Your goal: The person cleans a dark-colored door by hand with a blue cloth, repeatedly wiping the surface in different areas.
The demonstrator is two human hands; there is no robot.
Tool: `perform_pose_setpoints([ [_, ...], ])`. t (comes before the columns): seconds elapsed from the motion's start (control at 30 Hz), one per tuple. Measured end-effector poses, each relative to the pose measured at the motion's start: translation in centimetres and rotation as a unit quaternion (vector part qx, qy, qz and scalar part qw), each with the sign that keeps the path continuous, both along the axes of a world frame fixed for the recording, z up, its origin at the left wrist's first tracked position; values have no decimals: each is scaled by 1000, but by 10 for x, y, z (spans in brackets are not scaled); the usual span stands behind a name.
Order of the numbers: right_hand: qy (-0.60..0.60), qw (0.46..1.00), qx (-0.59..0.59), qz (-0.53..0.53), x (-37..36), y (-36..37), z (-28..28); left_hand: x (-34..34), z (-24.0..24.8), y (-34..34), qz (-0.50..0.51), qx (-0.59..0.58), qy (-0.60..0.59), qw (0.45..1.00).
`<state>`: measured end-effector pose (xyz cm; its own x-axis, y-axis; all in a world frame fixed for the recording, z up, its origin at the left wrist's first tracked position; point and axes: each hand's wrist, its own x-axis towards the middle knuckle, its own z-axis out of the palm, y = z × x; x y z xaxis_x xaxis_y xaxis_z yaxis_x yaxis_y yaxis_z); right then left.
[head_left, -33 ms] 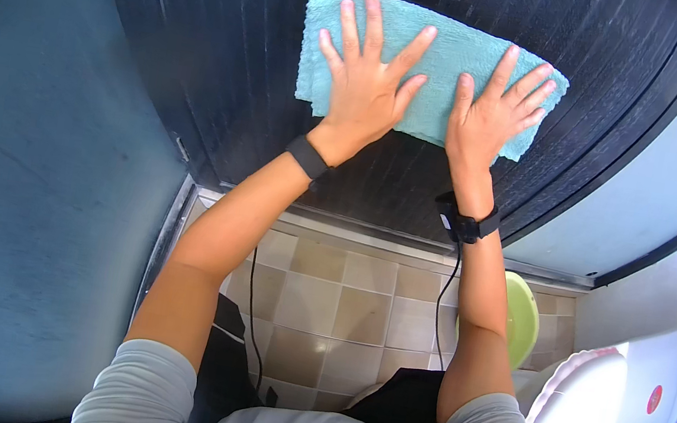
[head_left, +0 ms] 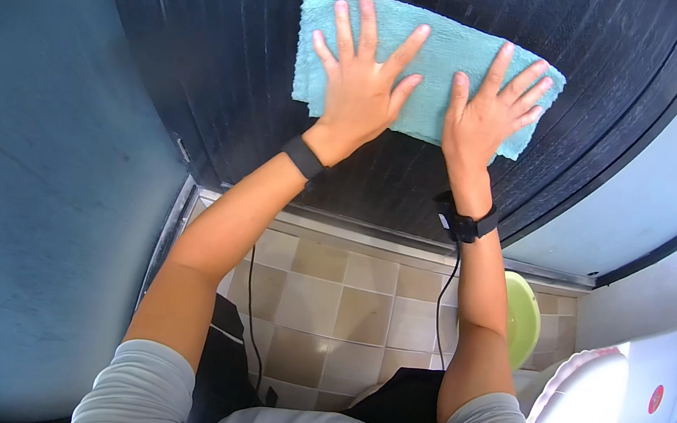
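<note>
A folded turquoise cloth [head_left: 440, 60] lies spread against a dark, grooved door panel [head_left: 229, 64]. My left hand [head_left: 364, 84] presses flat on the left half of it, fingers spread upward. On the right half rests my right hand [head_left: 488, 116], also flat, its fingers apart and pointing up and to the right. Each wrist wears a black band, and a thin cable runs down from the right one. The panel behind the cloth is hidden.
Below the panel runs a pale sill [head_left: 335, 233] above a tiled floor [head_left: 333, 307]. A green basin [head_left: 521, 322] stands at the right, near a white toilet [head_left: 584, 410]. Blue-grey walls [head_left: 30, 165] flank the panel.
Both hands and the cloth have shifted slightly to the left across the panel. The fingers stay spread on the cloth.
</note>
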<state>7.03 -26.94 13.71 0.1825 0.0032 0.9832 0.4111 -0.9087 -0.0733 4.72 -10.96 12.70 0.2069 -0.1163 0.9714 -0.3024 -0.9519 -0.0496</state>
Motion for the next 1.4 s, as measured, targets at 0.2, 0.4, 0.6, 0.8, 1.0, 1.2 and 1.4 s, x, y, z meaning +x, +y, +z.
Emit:
perform_pose_setpoints([
  [0.2, 11, 999, -27, 31, -8, 37, -7, -6, -4, 27, 34, -15, 23, 999],
  [0.4, 35, 997, -54, 30, -14, 49, -8, -6, -3, 18, -1, -40, 37, 998],
  [0.6, 43, 998, -27, 24, -6, 23, -11, 2, 2, -8, -18, -74, 10, 997],
  [0.8, 25, 1000, -14, 2, 2, -25, -11, 5, 1, -51, -38, -73, 10, 997],
  [1.0, 0, 999, 28, -16, 11, -62, -10, -1, 0, -78, -61, -45, 33, 997],
  [1.2, -24, 998, 50, -2, 12, -54, -1, -1, -2, -66, -29, -23, 39, 999],
  [1.4, -36, 999, -8, -2, 4, -34, 11, -8, 1, -36, -11, -18, 39, 999],
])
